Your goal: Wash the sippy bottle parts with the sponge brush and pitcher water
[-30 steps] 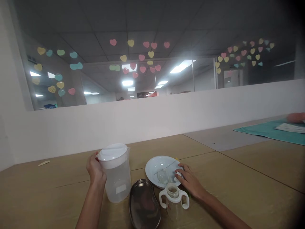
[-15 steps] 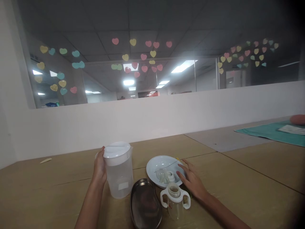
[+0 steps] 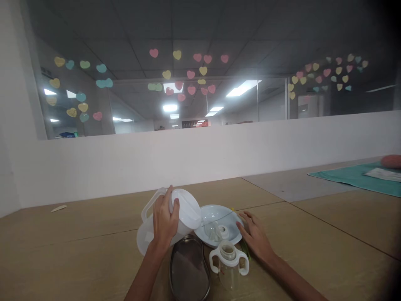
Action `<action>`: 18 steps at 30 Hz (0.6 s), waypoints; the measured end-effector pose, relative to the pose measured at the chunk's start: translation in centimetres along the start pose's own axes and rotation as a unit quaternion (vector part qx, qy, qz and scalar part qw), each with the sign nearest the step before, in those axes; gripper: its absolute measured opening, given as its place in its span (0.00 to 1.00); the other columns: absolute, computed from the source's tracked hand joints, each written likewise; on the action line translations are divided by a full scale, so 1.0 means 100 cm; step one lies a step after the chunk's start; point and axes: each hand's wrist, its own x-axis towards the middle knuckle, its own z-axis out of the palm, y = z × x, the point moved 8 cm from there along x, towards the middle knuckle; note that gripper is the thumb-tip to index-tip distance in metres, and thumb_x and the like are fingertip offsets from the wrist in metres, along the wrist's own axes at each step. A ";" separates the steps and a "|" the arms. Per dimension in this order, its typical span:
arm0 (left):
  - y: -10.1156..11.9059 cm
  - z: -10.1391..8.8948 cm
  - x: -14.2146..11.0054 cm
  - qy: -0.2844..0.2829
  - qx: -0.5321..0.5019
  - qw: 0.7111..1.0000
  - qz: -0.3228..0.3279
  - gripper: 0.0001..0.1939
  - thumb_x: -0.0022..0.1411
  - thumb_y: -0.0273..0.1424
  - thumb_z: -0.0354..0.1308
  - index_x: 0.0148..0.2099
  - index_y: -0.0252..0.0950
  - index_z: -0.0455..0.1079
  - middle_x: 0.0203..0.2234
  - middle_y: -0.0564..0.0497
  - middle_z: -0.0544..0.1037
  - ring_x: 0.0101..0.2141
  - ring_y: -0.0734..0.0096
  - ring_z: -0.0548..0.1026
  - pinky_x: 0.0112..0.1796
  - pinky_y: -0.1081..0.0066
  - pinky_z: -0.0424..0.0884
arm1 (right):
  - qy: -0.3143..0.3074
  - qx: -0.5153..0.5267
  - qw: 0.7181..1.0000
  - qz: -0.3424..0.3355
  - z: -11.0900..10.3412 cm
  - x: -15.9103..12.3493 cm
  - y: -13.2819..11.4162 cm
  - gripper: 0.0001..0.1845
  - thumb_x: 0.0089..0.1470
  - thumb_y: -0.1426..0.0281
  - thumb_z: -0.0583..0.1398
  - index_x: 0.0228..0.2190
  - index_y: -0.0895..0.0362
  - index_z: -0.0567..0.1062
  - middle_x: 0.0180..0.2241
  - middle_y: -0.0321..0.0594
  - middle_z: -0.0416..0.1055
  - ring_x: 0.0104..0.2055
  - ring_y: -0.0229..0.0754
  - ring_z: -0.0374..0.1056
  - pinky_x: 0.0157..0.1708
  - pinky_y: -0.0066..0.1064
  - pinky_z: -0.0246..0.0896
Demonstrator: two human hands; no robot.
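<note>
My left hand (image 3: 166,217) is closed on a white lidded pitcher (image 3: 188,211), which is tilted to the right with its lid end by the rim of a light blue bowl (image 3: 233,239). Inside that bowl lie a clear bottle nipple (image 3: 213,230), a white ring (image 3: 223,231) and a thin tube (image 3: 221,218). My right hand (image 3: 255,236) rests against the bowl's right rim, fingers extended. In front of the bowl stands an uncapped baby bottle (image 3: 228,263) with two white handles. A metal kidney dish (image 3: 189,271) sits to the bottle's left, below the pitcher.
A teal cloth (image 3: 344,175) lies at the right with a white folded item (image 3: 385,173) and a pink object (image 3: 391,161) on it. A flat wooden piece (image 3: 59,208) is at the far left. A low white wall (image 3: 194,156) with a window bounds the table's back.
My left hand has moved right and tipped the pitcher from upright toward the bowl. My right hand has shifted slightly at the bowl's right edge.
</note>
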 end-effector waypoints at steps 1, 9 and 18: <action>0.003 0.002 -0.001 -0.007 0.016 1.000 0.014 0.24 0.64 0.37 0.43 0.60 0.36 0.57 0.47 0.42 0.70 0.50 0.57 0.65 0.50 0.56 0.60 | 0.006 0.000 1.000 0.006 -0.001 0.000 0.002 0.26 0.53 0.54 0.49 0.46 0.58 0.70 0.52 0.50 0.62 0.57 0.50 0.56 0.55 0.44 0.51; 0.009 0.005 -0.003 -0.016 0.088 0.994 0.070 0.26 0.63 0.36 0.43 0.62 0.36 0.54 0.41 0.42 0.70 0.45 0.55 0.67 0.45 0.55 0.63 | 0.040 0.047 0.991 0.123 0.006 0.002 0.042 0.31 0.51 0.55 0.48 0.49 0.62 0.66 0.48 0.54 0.68 0.51 0.51 0.64 0.49 0.44 0.58; 0.014 0.004 -0.002 -0.014 0.111 0.989 0.096 0.27 0.64 0.37 0.42 0.63 0.34 0.51 0.36 0.43 0.69 0.41 0.56 0.66 0.43 0.56 0.63 | 0.017 0.061 0.987 0.150 0.017 0.002 0.059 0.23 0.47 0.64 0.47 0.36 0.60 0.76 0.39 0.49 0.75 0.42 0.48 0.71 0.42 0.38 0.65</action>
